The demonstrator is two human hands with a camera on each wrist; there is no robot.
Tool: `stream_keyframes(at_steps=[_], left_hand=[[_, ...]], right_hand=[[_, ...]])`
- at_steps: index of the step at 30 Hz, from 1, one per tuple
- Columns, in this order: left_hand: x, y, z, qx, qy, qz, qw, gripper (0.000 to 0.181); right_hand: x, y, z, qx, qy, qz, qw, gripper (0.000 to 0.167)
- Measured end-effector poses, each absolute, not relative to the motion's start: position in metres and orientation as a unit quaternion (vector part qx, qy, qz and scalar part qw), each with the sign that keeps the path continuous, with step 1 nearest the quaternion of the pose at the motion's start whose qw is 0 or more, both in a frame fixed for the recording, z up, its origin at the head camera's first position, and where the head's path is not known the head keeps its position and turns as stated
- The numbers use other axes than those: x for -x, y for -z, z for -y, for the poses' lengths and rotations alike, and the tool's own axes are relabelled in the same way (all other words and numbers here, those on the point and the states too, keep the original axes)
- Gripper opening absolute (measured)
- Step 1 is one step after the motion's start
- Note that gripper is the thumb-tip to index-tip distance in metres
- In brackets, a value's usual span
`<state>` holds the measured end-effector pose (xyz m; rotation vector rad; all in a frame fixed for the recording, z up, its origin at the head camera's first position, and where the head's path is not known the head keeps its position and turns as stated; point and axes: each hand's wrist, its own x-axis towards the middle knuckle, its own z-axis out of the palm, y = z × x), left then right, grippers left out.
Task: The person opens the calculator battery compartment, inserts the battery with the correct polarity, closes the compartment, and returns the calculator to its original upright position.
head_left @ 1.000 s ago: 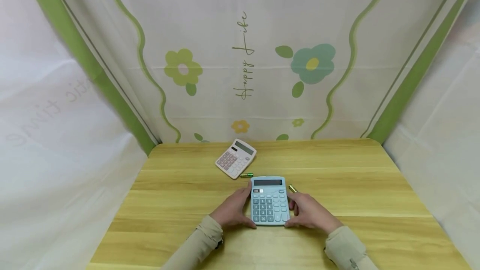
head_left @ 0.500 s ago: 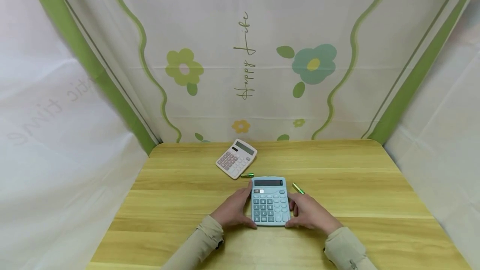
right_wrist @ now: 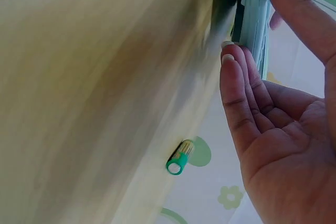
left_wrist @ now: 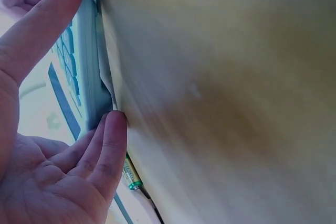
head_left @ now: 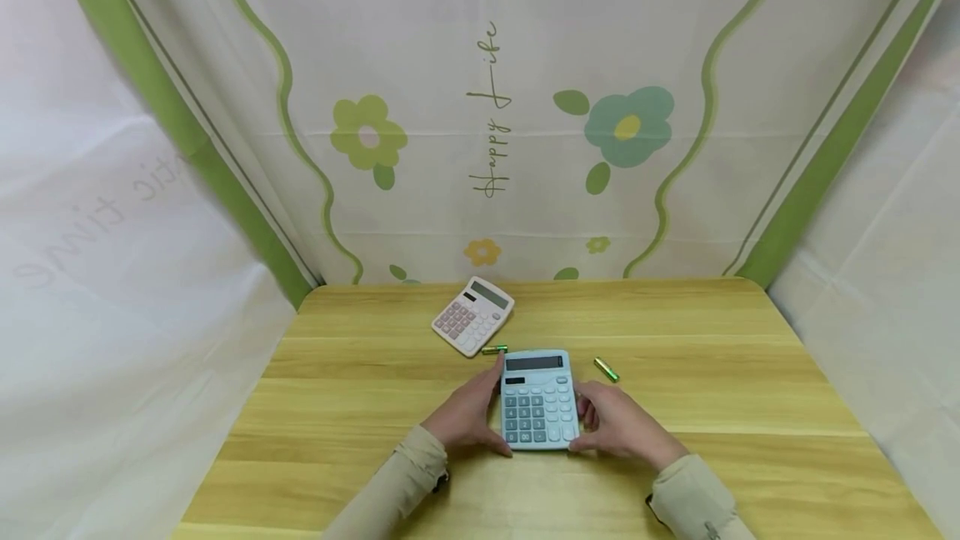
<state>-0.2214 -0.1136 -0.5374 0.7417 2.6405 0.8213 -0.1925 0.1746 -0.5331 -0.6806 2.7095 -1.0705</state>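
A light blue calculator [head_left: 538, 400] faces up between my two hands, its display toward the far side of the table. My left hand [head_left: 468, 408] grips its left edge, thumb at the near corner and fingers farther up the side. On the opposite edge, my right hand [head_left: 617, 422] holds the near right corner with the thumb, its other fingers bent along the side. In the right wrist view, fingertips [right_wrist: 231, 59] touch the lower edge of the calculator [right_wrist: 256, 19]. Its underside is mostly hidden.
A white and pink calculator [head_left: 472, 317] lies angled behind the blue one. One green and gold battery [head_left: 494, 349] sits by its lower corner; another battery [head_left: 607, 369] lies beyond my right hand. Printed curtains border the wooden table [head_left: 360, 407].
The right-hand battery has rolled rightward, away from the blue calculator, and now shows whole. The blue calculator has shifted very slightly left and away, and the glare on its solar panel is gone.
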Motion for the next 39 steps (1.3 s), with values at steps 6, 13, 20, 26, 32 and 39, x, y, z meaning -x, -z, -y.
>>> stream_keyframes(at_steps=[6,13,20,26,32,39], left_hand=[[0.227,0.538,0.112,-0.25,-0.292,-0.912,0.14,0.155],[0.232,0.539,0.11,-0.243,-0.303,-0.911,0.142,0.157],[0.236,0.542,0.112,-0.254,-0.294,-0.912,0.13,0.156],[0.239,0.546,0.109,-0.264,-0.288,-0.912,0.122,0.155],[0.24,0.546,0.105,-0.276,-0.287,-0.91,0.119,0.155],[0.238,0.541,0.1,-0.272,-0.298,-0.906,0.131,0.153]], right_hand=[[0.191,0.529,-0.174,0.223,0.365,-0.902,0.065,0.056],[0.19,0.525,-0.172,0.229,0.351,-0.906,0.051,0.051],[0.189,0.516,-0.171,0.248,0.367,-0.895,0.052,0.06],[0.187,0.512,-0.173,0.257,0.396,-0.88,0.05,0.071],[0.187,0.51,-0.175,0.257,0.412,-0.872,0.062,0.089],[0.186,0.504,-0.171,0.249,0.435,-0.862,0.079,0.099]])
